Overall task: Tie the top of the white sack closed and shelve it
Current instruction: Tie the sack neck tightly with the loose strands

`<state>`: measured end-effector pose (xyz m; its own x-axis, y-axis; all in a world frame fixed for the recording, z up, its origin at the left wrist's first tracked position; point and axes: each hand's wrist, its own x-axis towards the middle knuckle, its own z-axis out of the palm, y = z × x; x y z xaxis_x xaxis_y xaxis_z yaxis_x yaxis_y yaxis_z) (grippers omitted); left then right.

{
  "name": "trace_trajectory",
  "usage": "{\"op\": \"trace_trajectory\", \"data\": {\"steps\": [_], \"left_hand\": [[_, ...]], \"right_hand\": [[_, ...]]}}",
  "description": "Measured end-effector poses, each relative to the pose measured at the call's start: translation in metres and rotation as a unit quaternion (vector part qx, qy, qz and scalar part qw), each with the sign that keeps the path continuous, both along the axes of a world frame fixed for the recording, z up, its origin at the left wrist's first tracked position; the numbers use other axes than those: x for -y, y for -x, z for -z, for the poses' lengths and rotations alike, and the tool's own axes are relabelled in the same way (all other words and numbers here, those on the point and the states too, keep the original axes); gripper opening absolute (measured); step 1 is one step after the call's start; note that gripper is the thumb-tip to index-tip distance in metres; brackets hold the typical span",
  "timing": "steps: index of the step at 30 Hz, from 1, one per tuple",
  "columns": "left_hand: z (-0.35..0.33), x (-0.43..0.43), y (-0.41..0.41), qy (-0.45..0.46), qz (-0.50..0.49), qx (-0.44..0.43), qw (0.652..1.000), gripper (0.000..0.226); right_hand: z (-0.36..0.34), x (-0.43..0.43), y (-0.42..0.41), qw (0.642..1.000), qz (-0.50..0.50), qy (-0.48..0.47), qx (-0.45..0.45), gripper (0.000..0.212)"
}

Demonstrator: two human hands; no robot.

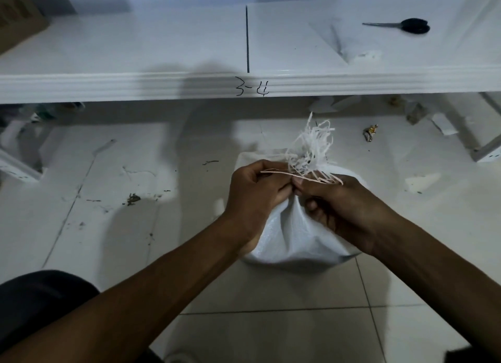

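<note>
Tiled floor (271, 289); left hand (254, 191), right hand (339, 202) grip, hide sack (292, 238) neck.

We look down on a pale tiled floor (271, 322), scuffed, with dark scraps toward 9 o'clock. At 12 o'clock runs a white shelf (135, 87), hand-marked "3-4" (252, 90) on its front edge. Black-handled scissors (401, 25) lie on it at 1 o'clock, and a cardboard box (19, 20) sits at 11. The light is dim.
</note>
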<state>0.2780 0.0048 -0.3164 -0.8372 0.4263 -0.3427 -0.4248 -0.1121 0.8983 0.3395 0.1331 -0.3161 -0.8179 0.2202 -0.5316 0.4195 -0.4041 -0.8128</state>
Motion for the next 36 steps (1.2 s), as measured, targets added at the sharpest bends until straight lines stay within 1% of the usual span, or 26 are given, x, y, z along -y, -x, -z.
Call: {"op": "trace_trajectory", "data": {"steps": [1,3,7,10,12,14,16,19,23,28,31,33,36], "left_hand": [[-0.001,0.0,0.0,-0.011,0.005,-0.001,1.0,0.021],[-0.002,0.001,0.0,-0.037,0.02,0.005,0.999,0.021],[0.0,0.0,0.004,-0.071,0.042,0.035,0.996,0.015],[0.001,0.002,0.008,-0.058,0.059,0.024,0.996,0.015],[0.0,0.005,0.011,-0.043,0.07,0.015,0.996,0.014],[-0.001,0.008,0.016,-0.017,0.079,0.014,0.997,0.01],[-0.002,0.01,0.021,0.006,0.083,0.028,0.996,0.013],[-0.001,0.012,0.025,0.015,0.099,0.065,0.993,0.015],[0.001,0.013,0.031,0.023,0.124,0.117,0.985,0.015],[-0.005,0.013,0.037,0.036,0.157,0.134,0.978,0.012],[-0.004,0.012,0.037,0.044,0.17,0.144,0.974,0.016],[-0.002,0.011,0.035,0.038,0.163,0.148,0.975,0.017],[-0.001,0.009,0.03,0.028,0.145,0.148,0.978,0.014]], "right_hand": [[0.002,0.001,0.0,1.0,0.012,-0.023,-0.002,0.004],[0.006,0.004,0.0,0.999,0.036,-0.027,-0.006,0.007],[0.006,0.005,-0.002,0.997,0.077,0.031,0.005,0.005],[0.005,0.003,-0.001,0.992,0.081,0.098,0.003,0.011],[0.004,0.002,-0.001,0.991,0.08,0.11,-0.001,0.011],[0.005,0.003,0.0,0.992,0.077,0.095,-0.009,0.012],[0.006,0.005,0.001,0.993,0.081,0.084,-0.017,0.014],[0.008,0.009,0.001,0.993,0.093,0.068,-0.022,0.009],[0.007,0.013,0.0,0.993,0.104,0.04,-0.027,0.013],[0.005,0.015,0.0,0.992,0.121,0.028,-0.033,0.02],[0.004,0.014,0.0,0.989,0.141,0.024,-0.038,0.017],[0.004,0.015,0.0,0.988,0.147,0.019,-0.042,0.015],[0.004,0.017,-0.001,0.987,0.152,0.026,-0.054,0.018]]}}
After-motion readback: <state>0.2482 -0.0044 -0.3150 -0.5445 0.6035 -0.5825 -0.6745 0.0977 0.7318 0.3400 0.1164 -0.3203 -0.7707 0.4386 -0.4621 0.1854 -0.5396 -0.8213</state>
